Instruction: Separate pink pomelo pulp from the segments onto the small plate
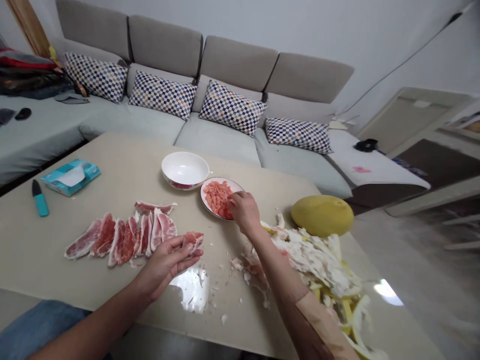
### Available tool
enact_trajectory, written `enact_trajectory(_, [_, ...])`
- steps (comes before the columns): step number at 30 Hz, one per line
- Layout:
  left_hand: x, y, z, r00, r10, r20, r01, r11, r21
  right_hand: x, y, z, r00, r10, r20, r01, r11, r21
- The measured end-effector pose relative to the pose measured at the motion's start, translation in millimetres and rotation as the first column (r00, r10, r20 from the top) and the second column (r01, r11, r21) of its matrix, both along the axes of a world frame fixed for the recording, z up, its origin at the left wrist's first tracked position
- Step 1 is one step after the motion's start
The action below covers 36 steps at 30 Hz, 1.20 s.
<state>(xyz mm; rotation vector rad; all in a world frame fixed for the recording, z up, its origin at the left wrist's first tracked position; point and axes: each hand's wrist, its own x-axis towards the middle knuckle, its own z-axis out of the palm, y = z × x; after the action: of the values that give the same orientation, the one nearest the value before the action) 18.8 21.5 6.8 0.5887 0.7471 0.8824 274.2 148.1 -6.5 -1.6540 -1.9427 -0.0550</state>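
**Pomelo on a pale, glossy desk [123,165]**

Your knife [40,200]: dark blade, smooth turquoise handle. Tissue pack [71,177]: soft blue plastic, white sheet showing. Row of segments [129,237]: pinkish-red wedges, ragged white membrane, leaning together. Your left hand [165,260]: thumb and fingers gripping a loose segment [195,238], reddish, pale-skinned, just right of the row. Bowl [185,167]: white, glossy, deep, round. Plate [233,184]: shallow, dark-rimmed, bearing moist coral pulp [215,197]. Your right hand [245,210]: fingers bunched at the pulp; whether they grip any, you cannot tell. Peel heap [318,260]: spongy white pith, yellow rind. Whole pomelo [322,215]: yellow, smooth, oblong, behind the heap.
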Motion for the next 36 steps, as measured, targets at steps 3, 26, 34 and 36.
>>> enact_trajectory(3, [0.5,-1.0,1.8,1.000,0.013,0.013,-0.013,1.000,-0.002,-0.2,1.5,-3.7,0.999,0.006,0.040,-0.008,0.999,0.034])
enact_trajectory(26, [7.3,-2.8,-0.6,0.963,0.118,-0.242,-0.052,0.963,0.265,-52.8,-102.3,38.5,0.841,0.147,-0.521,-0.321,0.911,-0.260])
enact_trajectory(34, [10.4,-7.1,2.7,0.947,0.177,-0.267,-0.103,0.957,0.271,-79.7,-145.4,31.1,0.605,-0.132,-0.786,-0.297,0.878,-0.375])
enact_trajectory(36, [11.5,-8.9,2.4,0.942,0.217,-0.258,-0.129,0.939,0.318,-83.1,-147.4,28.6,0.574,-0.176,-0.800,-0.282,0.875,-0.394])
